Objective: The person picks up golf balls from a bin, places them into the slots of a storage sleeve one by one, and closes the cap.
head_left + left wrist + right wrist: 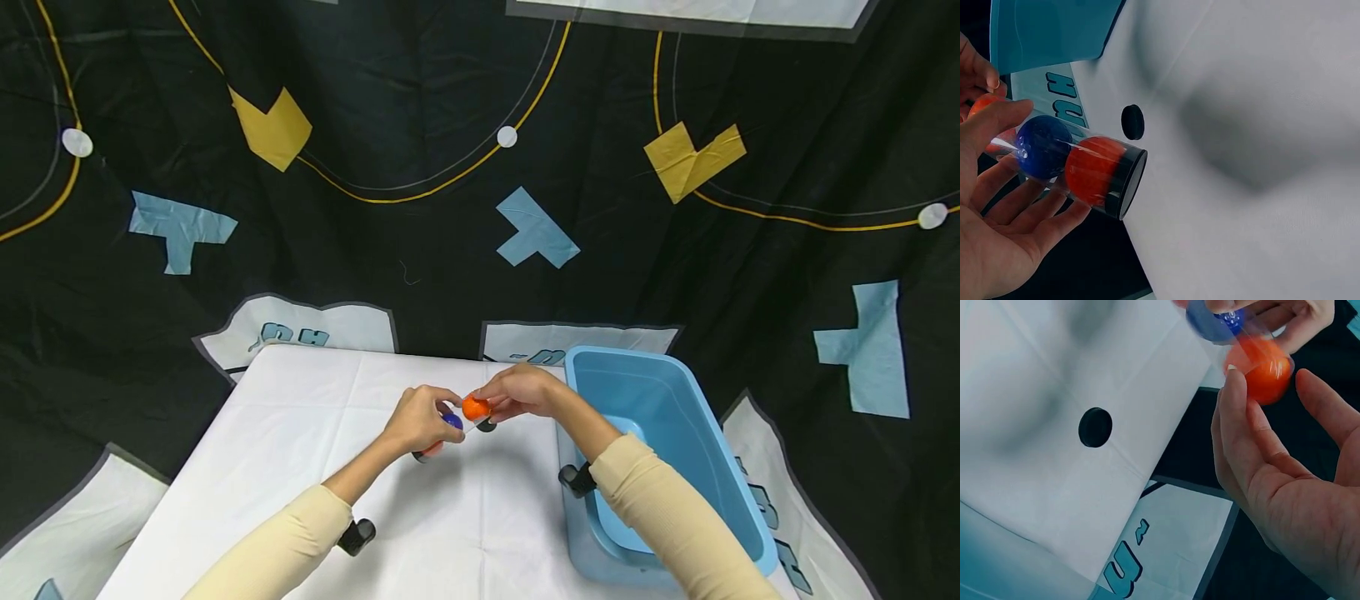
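Observation:
My left hand [418,421] grips a clear plastic tube [1074,139], which is tilted above the white table. Inside it are a blue ball [1044,147] and an orange-red ball [1092,172] beside the black-capped end. At the opposite end sits a bright orange ball [1263,372]. My right hand [525,390] is at that end, with fingertips touching the ball or the tube wall around it; which one I cannot tell. In the right wrist view its thumb stands apart from the ball. A loose black cap [1095,427] lies on the table under the hands.
A light blue plastic bin [678,433] stands at the table's right side, beneath my right forearm. It holds a lighter blue item [622,521], partly covered by the arm. White cloth covers the table [300,433]. Behind hangs a black sheet [420,267] with taped shapes.

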`<state>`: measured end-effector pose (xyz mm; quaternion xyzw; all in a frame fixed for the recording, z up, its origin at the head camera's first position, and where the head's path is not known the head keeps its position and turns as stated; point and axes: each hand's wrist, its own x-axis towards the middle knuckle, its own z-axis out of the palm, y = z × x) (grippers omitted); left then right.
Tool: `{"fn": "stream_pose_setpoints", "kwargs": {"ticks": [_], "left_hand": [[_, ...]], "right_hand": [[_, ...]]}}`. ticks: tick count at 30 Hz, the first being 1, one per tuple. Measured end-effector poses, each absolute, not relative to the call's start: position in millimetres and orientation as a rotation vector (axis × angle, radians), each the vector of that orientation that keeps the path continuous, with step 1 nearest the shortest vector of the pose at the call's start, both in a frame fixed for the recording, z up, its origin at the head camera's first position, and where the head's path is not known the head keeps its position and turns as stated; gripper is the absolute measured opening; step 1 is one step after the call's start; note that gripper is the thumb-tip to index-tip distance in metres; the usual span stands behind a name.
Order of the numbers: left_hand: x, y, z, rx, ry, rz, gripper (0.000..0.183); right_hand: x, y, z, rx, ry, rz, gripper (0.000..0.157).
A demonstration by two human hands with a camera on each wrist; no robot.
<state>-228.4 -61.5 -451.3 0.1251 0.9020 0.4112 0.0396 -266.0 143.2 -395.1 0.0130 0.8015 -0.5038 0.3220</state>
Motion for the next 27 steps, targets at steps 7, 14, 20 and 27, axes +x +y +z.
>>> {"fn": "stream_pose_setpoints", "kwargs": {"ticks": [7, 14, 20, 27], "left_hand": [[-227.4, -72.1, -452.2, 0.333, 2.790, 1.259, 0.041], [-225.7, -89.5, -455.9, 0.268, 2.807, 1.257, 0.041], [-225.2, -102.8, -458.2, 0.257, 2.817, 1.255, 0.038], [-224.4, -109.7, -461.3, 0.243, 2.835, 1.266, 0.036]], "right_hand": [[-273.4, 142.3, -402.1, 0.105, 2.145, -1.358, 0.036], [-281.7, 134.3, -431.5, 0.246, 2.373, -1.478, 0.041], [-285.0, 118.2, -463.7, 0.403, 2.692, -1.412, 0.048], [-278.6, 100.7, -510.9, 0.467, 2.814, -1.470, 0.052]]}}
